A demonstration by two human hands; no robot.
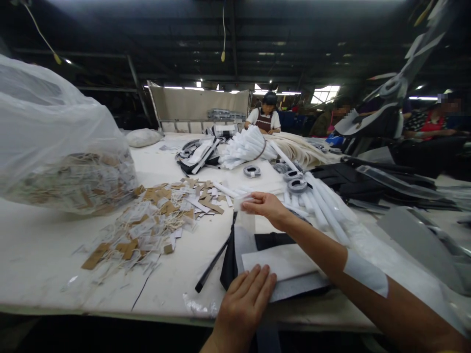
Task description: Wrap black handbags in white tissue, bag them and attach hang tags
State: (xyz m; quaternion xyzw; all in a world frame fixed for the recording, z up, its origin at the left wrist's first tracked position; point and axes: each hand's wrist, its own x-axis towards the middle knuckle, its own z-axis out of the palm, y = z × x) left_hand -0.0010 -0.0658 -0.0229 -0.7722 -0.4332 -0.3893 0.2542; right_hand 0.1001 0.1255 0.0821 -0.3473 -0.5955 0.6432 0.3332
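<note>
Our left hand lies flat in the lower centre of the head view. Its fingers are together and stretched forward, with the tips pressing on the near edge of a white sheet. The palm seems to pin the sheet so it cannot slide on the bench. The sheet rests on a folded black fabric piece, which shows at its left edge, and a black strap runs out from it toward the lower left.

Our right hand reaches forward just above the centre of the frame, thumb and fingertips pinching a small clear packet. It holds the packet lifted off the bench, just beyond the black fabric. We cannot tell what is inside the packet. A white band wraps that forearm.

Left of centre, a loose heap of tags spreads over the bench: brown card pieces and white tags with strings. The heap trails from the mouth of a big clear plastic bag in the upper left. The bag lies on its side, and its lower part is filled with the same tags. Its mouth faces our hands, which probably puts the tags within reach.

To the right of centre lie white rolled tubes, with grey tape rolls beside them. At the far end of the bench, top centre, another person is seated behind a white bundle.
</note>
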